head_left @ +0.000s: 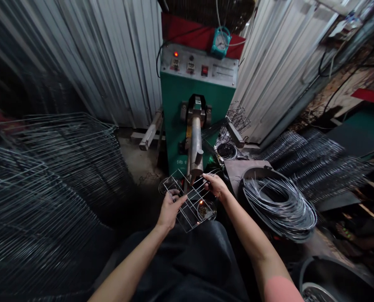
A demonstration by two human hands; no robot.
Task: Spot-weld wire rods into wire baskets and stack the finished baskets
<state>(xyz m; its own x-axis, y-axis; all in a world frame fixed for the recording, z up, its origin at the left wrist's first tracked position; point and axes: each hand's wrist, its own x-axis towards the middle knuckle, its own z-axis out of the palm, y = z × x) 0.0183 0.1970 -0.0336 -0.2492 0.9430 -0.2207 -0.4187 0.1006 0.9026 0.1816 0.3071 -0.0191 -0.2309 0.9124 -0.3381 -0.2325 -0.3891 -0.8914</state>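
Silvery rectangular wire grid [193, 195] sits just below the round steel electrode arm [196, 142] of a green spot-welding machine [187, 105], the left hand [171, 207] curled closed around its edge, the right hand [215, 185] pinching its wires.

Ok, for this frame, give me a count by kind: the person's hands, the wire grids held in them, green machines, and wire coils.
Hands: 2 (left hand, right hand)
Wire grid held: 1 (wire grid)
Green machines: 1 (green spot-welding machine)
Wire coils: 1 (wire coil)
Total: 5
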